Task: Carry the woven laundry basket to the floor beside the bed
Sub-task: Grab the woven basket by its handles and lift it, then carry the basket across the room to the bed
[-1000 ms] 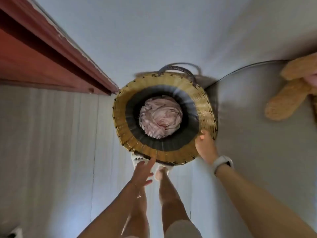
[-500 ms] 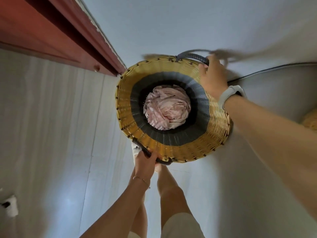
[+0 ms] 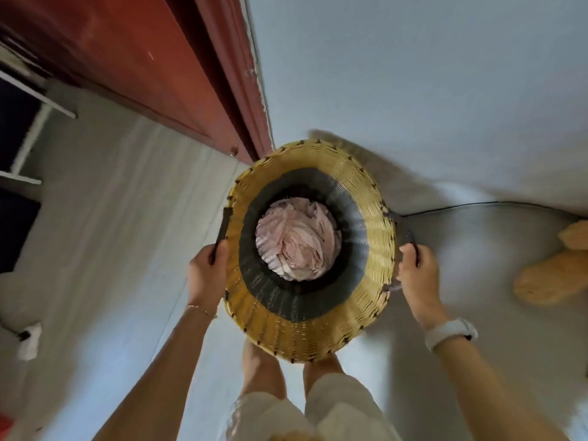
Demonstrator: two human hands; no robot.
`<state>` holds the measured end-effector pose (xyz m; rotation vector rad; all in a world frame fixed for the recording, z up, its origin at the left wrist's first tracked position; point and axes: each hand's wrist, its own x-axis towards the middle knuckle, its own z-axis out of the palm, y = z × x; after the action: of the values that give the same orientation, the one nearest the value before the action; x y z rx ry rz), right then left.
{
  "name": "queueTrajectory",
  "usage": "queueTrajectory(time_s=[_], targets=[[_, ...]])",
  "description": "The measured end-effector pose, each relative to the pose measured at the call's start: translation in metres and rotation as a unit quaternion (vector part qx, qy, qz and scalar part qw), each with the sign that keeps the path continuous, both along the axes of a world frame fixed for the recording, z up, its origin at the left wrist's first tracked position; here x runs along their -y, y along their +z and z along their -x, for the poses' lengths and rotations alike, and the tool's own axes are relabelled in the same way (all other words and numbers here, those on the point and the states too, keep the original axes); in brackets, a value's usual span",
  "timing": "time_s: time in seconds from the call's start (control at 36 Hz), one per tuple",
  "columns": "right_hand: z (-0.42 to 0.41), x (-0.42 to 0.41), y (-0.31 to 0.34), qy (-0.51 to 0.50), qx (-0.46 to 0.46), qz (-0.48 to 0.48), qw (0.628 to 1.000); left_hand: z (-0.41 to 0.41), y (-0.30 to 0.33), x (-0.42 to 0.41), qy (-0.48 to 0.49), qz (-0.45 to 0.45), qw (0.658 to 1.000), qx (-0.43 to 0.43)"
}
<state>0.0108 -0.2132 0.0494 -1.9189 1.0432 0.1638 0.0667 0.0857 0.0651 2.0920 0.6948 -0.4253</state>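
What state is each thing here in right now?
woven basket: held by both handles, open-topped
pink laundry: crumpled at the basket's bottom
left hand: closed on the left handle
right hand: closed on the right handle
red door: cannot tell whether shut

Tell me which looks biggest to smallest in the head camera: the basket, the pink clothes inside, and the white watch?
1. woven basket
2. pink clothes, deeper inside, so farther from the camera
3. white watch

Rough woven wicker basket point(image 3: 378, 249), crumpled pink cloth point(image 3: 299, 240)
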Motion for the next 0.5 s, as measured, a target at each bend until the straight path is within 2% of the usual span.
queueTrajectory(time_s=[0.08,0.19,0.36,0.5], targets=[[0.022,-0.021,0.014,-0.004,0.024,-0.014,1.0,0.016,0.023,-0.008,0.007,-0.029,0.999,0.036],[0.04,-0.046,0.031,0.02,0.028,-0.007,0.999,0.058,0.05,-0.025,0.067,-0.055,0.994,0.074],[0.041,-0.074,0.079,0.172,0.061,0.023,0.983,0.136,0.087,-0.058,0.199,-0.074,0.974,0.078],[0.04,-0.108,0.096,0.288,0.08,0.026,0.954,0.198,0.108,-0.085,0.274,-0.093,0.954,0.082]])
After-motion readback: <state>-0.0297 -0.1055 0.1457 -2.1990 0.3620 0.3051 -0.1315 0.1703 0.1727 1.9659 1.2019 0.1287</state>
